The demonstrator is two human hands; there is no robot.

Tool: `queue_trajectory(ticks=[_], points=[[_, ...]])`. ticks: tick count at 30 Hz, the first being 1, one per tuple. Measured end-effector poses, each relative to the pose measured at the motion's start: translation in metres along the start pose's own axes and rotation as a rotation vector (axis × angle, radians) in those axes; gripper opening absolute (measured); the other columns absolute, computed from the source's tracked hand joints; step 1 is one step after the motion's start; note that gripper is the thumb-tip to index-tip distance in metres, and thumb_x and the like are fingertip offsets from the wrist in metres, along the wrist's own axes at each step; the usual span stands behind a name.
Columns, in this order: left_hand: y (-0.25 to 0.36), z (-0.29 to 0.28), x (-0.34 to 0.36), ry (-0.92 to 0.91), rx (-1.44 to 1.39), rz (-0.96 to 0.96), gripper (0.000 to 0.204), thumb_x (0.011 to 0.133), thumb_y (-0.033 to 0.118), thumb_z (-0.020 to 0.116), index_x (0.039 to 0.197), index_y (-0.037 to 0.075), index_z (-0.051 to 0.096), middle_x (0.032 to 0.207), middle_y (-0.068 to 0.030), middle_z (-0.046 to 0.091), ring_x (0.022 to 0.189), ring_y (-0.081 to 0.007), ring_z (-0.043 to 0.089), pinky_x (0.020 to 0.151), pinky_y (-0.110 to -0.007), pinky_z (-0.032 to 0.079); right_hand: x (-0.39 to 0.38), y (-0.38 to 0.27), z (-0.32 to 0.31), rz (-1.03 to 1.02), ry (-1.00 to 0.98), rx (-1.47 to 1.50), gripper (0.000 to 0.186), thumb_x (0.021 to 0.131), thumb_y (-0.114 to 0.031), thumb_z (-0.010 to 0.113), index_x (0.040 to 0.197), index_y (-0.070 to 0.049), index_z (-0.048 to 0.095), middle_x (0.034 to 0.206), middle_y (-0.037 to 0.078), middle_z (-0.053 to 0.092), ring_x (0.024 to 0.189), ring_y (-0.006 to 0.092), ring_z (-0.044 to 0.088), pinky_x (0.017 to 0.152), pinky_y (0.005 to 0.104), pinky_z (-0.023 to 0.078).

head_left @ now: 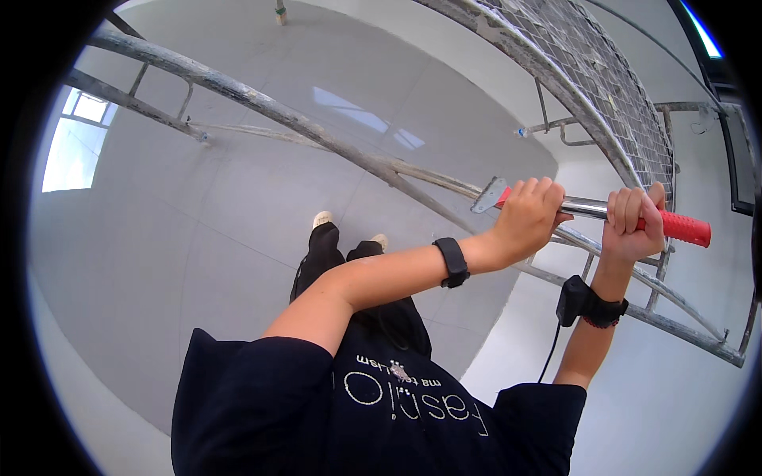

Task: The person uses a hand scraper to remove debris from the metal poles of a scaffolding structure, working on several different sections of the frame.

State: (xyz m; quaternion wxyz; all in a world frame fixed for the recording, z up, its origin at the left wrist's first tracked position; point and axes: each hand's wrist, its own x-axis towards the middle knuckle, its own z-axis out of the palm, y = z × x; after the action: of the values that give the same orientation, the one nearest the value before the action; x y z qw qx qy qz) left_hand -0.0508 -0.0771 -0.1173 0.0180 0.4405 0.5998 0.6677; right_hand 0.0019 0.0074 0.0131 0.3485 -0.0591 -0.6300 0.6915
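Note:
Both of my hands are wrapped round a long-handled scraper (pixel 586 207), which lies nearly level in front of me at the right. My left hand (pixel 525 216) grips it close to the head, where a flat grey metal blade (pixel 490 195) sticks out to the left past a bit of red. Farther along the shiny shaft, my right hand (pixel 633 224) is closed just before the ribbed red handle end (pixel 686 228). The blade appears to be over a scaffold tube; whether they touch I cannot tell.
Grey scaffold tubes (pixel 262 103) cross from the upper left to the right. A mesh scaffold platform (pixel 607 79) hangs at the upper right, beside a dark-framed panel (pixel 738 159). Beneath is a glossy grey tiled floor (pixel 214 214); white walls rise around it. A black cable (pixel 549 357) runs from my right wrist.

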Motion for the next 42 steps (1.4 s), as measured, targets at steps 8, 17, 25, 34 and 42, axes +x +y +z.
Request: queue_trajectory(ticks=[8,17,25,34,42], points=[[0.023,0.006,0.009,0.007,-0.089,0.038,0.025,0.075,0.017,0.061,0.09,0.004,0.045,0.079,-0.01,0.046,0.07,-0.0269,0.047,0.061,-0.036,0.036,0.015,-0.037,0.006,0.084,-0.038,-0.026,0.017,0.076,-0.004,0.04,0.065,-0.011,0.029,0.042,0.0,0.032,0.035,0.0095,0.026,0.039,0.0239,0.026],[-0.016,-0.029,0.013,0.062,-0.027,-0.038,0.024,0.074,0.01,0.061,0.089,0.002,0.044,0.074,-0.0113,0.048,0.068,-0.0292,0.05,0.058,-0.038,0.04,0.042,0.022,0.037,0.177,0.02,-0.019,0.021,0.077,-0.003,0.041,0.062,-0.012,0.028,0.042,0.001,0.031,0.034,0.0099,0.026,0.04,0.024,0.027],[0.012,-0.023,0.016,0.043,-0.155,-0.048,0.025,0.078,0.014,0.06,0.089,0.002,0.041,0.072,-0.012,0.048,0.065,-0.0304,0.051,0.056,-0.038,0.04,0.047,-0.017,0.044,0.214,-0.021,-0.104,0.022,0.079,-0.004,0.04,0.062,-0.012,0.028,0.041,0.0,0.032,0.032,0.0094,0.028,0.037,0.0229,0.029],[0.003,-0.043,0.017,0.113,-0.171,-0.115,0.025,0.08,0.013,0.059,0.091,0.001,0.041,0.074,-0.0136,0.051,0.066,-0.0321,0.053,0.055,-0.038,0.042,0.059,0.015,0.083,0.145,-0.101,-0.169,0.022,0.076,-0.003,0.045,0.062,-0.011,0.03,0.041,-0.001,0.033,0.031,0.0077,0.028,0.033,0.0215,0.026],[-0.006,-0.033,0.002,0.018,-0.043,0.04,0.022,0.075,0.014,0.06,0.084,0.003,0.043,0.074,-0.0115,0.046,0.064,-0.0287,0.049,0.055,-0.038,0.039,0.017,0.013,0.042,0.01,-0.047,-0.037,0.019,0.076,-0.003,0.039,0.062,-0.011,0.029,0.041,0.0,0.031,0.033,0.0089,0.025,0.036,0.0229,0.024]])
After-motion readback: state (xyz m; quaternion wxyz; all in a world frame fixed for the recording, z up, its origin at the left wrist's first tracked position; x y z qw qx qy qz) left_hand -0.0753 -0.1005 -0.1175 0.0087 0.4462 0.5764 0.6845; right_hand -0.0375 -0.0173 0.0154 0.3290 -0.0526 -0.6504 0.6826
